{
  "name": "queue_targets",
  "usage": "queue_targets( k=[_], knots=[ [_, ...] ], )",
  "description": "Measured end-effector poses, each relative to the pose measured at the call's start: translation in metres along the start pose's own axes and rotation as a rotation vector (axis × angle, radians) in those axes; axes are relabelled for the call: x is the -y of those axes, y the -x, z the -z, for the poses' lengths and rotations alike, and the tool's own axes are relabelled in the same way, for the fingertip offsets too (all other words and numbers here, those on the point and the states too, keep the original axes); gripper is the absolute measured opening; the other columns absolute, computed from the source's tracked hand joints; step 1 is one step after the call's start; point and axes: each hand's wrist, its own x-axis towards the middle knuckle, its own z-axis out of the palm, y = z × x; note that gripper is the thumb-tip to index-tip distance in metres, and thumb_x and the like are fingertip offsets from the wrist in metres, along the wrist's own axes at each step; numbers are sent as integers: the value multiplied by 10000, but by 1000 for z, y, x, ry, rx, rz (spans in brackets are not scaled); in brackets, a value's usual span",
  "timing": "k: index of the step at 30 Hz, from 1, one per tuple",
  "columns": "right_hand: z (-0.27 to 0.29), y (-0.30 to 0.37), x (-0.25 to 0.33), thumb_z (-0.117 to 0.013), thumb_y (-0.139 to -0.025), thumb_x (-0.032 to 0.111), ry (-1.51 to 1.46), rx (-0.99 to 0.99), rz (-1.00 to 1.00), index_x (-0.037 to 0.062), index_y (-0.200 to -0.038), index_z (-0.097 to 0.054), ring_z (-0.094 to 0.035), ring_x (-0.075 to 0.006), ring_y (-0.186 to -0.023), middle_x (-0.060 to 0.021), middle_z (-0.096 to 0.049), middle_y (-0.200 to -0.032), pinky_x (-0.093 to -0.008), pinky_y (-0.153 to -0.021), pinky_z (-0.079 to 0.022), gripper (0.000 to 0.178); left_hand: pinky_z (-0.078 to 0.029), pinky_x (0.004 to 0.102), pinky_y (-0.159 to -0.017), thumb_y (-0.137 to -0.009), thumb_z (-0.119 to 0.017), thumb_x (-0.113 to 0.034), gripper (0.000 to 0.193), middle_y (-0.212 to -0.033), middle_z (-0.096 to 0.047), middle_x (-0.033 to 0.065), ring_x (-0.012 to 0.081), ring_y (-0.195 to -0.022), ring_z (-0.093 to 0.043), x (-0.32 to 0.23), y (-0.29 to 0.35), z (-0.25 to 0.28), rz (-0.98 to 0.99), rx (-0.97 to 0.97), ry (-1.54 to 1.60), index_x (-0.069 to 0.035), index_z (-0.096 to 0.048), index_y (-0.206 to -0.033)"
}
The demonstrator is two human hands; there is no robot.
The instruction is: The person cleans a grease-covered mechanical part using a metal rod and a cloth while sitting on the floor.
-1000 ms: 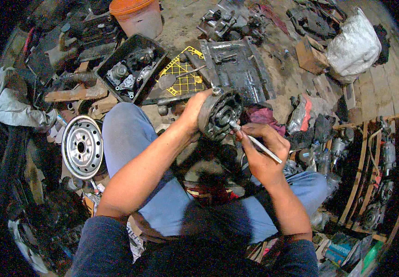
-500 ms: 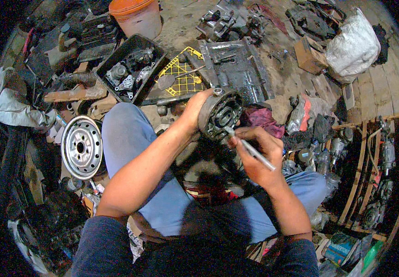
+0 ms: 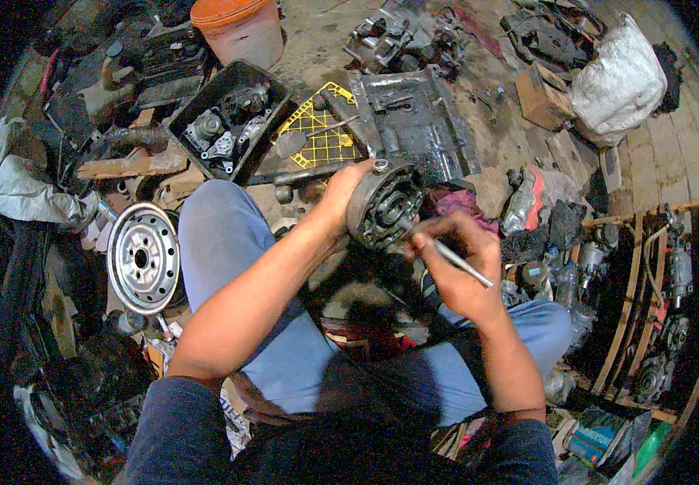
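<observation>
My left hand (image 3: 338,200) is wrapped round the left side of a round, greasy metal housing (image 3: 387,208) with rings and openings in its face. Held above my lap, the housing is tilted with that face to the right. My right hand (image 3: 469,296) pinches a slim silver metal rod (image 3: 472,272) like a pen. Its rear end sticks out to the lower right, while the front end is hidden by my fingers, close to the housing's lower right rim. Whether the tip touches the housing, I cannot tell.
Beyond my knees lie a black tray (image 3: 242,166) of metal parts, a yellow grid (image 3: 325,149) and an oily metal pan (image 3: 414,121). A steel wheel rim (image 3: 144,259) leans by my left knee. Behind stand an orange-lidded bucket (image 3: 244,40) and a cardboard box (image 3: 543,97).
My right hand and the rod have shifted slightly right, and the rod's rear end has moved lower right. The housing has turned a little in my left hand's grip.
</observation>
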Motion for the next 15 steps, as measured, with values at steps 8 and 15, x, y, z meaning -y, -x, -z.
queue_targets(
  k=[8, 15],
  knots=[
    [-2, -3, 4, -725, -855, 93, 107, -11, 126, 18, -904, -641, -723, -264, -731, -153, -712, -823, -348, -652, -551, 123, -550, 290, -757, -949, -533, -129, 247, -972, -747, 55, 122, -845, -681, 7, -4, 3, -77, -16, -153, -55, -712, -1102],
    [-3, -4, 6, -729, -838, 88, 159, -60, 143, 22, -894, -643, -712, -268, -696, -143, -694, -783, -364, -624, -542, 122, -547, 288, -742, -991, -487, -171, 270, -958, -738, 60, 125, -824, -670, -9, 8, -18, -14, -64, -58, -60, -713, -1087]
  ],
)
